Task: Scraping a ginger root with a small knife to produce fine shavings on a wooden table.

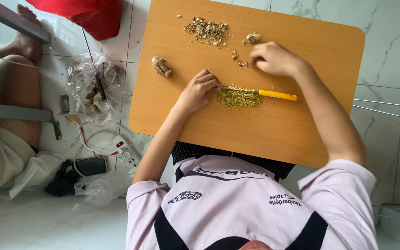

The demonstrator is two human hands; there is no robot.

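A small wooden table top [302, 134] lies over my lap. On it a knife with a yellow handle [278, 95] rests flat, its blade across a heap of finely chopped yellowish bits [239, 98]. My left hand [199, 91] is curled over the blade's tip at the heap's left end. Beyond the knife, my right hand [274, 58] has its fingers bent together, their tips on the board by a few loose scraps [238, 58]. A knobbly root piece [161, 66] lies to the left, a pile of peelings [207, 31] at the far edge, and a small chunk [253, 37] beside it.
On the tiled floor to the left lie a crumpled clear plastic bag [91, 85], a white power strip with cables [126, 150] and a dark phone [89, 165]. Another person's bare leg [19, 83] is at far left. A red object [89, 14] sits at the top.
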